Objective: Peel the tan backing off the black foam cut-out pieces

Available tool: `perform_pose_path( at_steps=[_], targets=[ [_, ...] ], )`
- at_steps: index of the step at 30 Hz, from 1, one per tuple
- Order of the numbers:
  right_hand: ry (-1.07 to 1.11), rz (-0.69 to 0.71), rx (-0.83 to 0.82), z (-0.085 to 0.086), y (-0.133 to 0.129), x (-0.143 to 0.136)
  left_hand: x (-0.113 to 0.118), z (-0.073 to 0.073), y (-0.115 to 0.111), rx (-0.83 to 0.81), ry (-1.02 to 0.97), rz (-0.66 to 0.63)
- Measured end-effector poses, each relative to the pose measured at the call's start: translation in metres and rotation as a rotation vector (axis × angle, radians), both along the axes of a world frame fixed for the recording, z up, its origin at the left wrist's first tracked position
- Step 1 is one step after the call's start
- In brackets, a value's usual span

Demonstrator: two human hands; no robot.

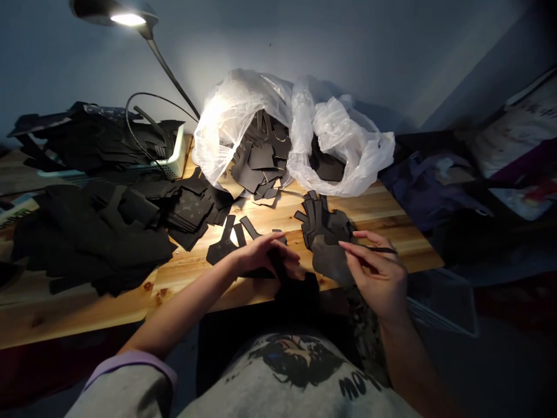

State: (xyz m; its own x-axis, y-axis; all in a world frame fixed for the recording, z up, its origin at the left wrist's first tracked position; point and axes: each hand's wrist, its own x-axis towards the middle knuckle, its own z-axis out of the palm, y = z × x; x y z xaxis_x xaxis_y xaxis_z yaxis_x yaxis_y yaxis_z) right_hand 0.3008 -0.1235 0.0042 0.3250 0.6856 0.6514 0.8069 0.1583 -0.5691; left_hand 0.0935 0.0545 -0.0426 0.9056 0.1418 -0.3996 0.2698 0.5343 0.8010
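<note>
My left hand [268, 253] is closed around a narrow strip of a black cut-out piece [300, 290], whose wider part hangs at the table's front edge. Between the thumb and fingers of my right hand [378, 270] is a thin dark stick-like tool [383, 249]; its exact kind does not show. Just left of those fingertips lies a dark flat piece [331, 259], in front of a fanned stack of black cut-outs [319, 217]. More black cut-outs [224, 244] with narrow strips lie beyond my left wrist, partly hidden by it.
White plastic bags [243, 98] holding black pieces stand at the back of the wooden table [174, 290]. Large black piles [96, 232] cover the left side, with a loaded light-coloured basket [176, 159] behind. A lit desk lamp [130, 17] leans over from the upper left.
</note>
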Motion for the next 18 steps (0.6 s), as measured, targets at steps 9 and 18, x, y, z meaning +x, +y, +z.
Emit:
perform_pose_path(
  at_steps=[9,18],
  targets=[
    [-0.052,0.008,0.028,-0.002,0.013,-0.027,0.011,0.018,-0.051,1.365,-0.252,0.52],
    [0.401,0.83,-0.468,-0.005,0.009,-0.007,0.015,-0.035,-0.091,1.301,-0.077,0.618]
  ],
)
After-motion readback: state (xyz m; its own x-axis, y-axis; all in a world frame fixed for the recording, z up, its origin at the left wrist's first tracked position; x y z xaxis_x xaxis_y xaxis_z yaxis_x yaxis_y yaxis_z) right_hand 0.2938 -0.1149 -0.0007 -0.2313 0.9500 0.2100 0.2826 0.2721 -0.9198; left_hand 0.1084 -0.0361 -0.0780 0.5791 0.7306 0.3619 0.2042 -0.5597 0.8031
